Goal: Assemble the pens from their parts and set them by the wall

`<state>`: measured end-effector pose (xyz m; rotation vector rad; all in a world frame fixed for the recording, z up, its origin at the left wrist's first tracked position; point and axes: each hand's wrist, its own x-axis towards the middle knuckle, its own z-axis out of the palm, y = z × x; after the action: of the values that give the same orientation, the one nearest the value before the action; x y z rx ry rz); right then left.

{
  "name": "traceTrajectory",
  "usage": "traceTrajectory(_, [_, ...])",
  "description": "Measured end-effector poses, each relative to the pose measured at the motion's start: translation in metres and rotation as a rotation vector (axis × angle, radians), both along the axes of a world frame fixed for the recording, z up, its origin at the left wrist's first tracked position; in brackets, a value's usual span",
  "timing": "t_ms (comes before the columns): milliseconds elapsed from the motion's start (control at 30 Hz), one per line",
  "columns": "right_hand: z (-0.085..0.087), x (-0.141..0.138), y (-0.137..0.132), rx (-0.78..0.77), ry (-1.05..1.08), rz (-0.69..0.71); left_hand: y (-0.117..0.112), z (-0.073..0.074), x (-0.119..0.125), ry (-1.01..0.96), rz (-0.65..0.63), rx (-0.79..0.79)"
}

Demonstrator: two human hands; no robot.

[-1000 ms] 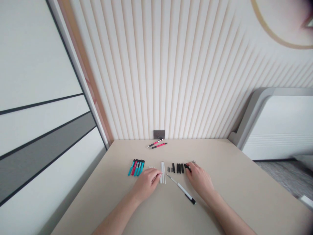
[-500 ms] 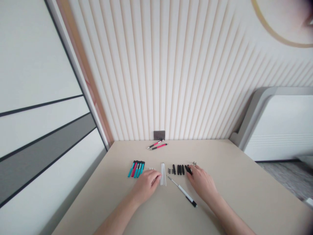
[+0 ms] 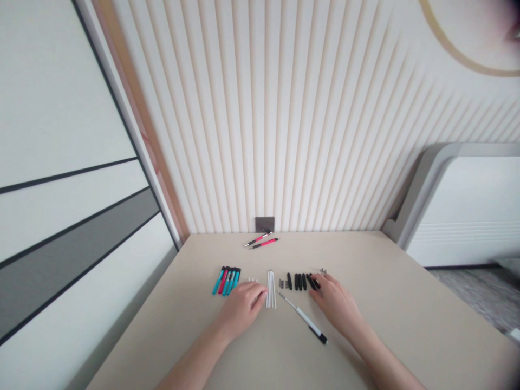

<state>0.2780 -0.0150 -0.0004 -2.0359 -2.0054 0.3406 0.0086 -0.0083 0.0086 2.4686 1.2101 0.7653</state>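
The beige desk (image 3: pixel 406 309) is carrying neat rows, with teal and red markers (image 3: pixel 226 280) on the left and two pink pens (image 3: pixel 261 242) lying far. The left hand (image 3: pixel 241 309) is resting low just beside the white tubes (image 3: pixel 270 290), its fingers loosely curled — I cannot tell if it is holding anything. The right hand (image 3: pixel 335 303) is reaching onto the black pen pieces (image 3: pixel 300 281), its fingers closing narrow — holding or only touching, this is not clear. A white pen (image 3: pixel 306 319) is lying between both hands.

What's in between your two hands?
The head view shows thin white sticks and a white pen lying on the table between your left hand and right hand.
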Motion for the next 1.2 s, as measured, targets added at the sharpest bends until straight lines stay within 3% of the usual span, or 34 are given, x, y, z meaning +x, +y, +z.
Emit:
traceTrajectory(467, [-0.011,0.004,0.005,0.013,-0.015,0.008,0.0,-0.002,0.0,0.034,0.003,0.016])
traceTrajectory(867, [-0.003,0.003,0.002,0.064,0.108,0.036,-0.001,0.0,0.0,0.068,0.015,-0.007])
traceTrajectory(1067, [0.005,-0.02,-0.011,0.085,0.228,0.276,-0.001,-0.004,-0.001,0.052,0.02,-0.009])
traceTrajectory(1200, [0.001,-0.035,-0.017,0.026,0.195,0.317,-0.001,-0.005,-0.001,0.063,0.03,-0.006])
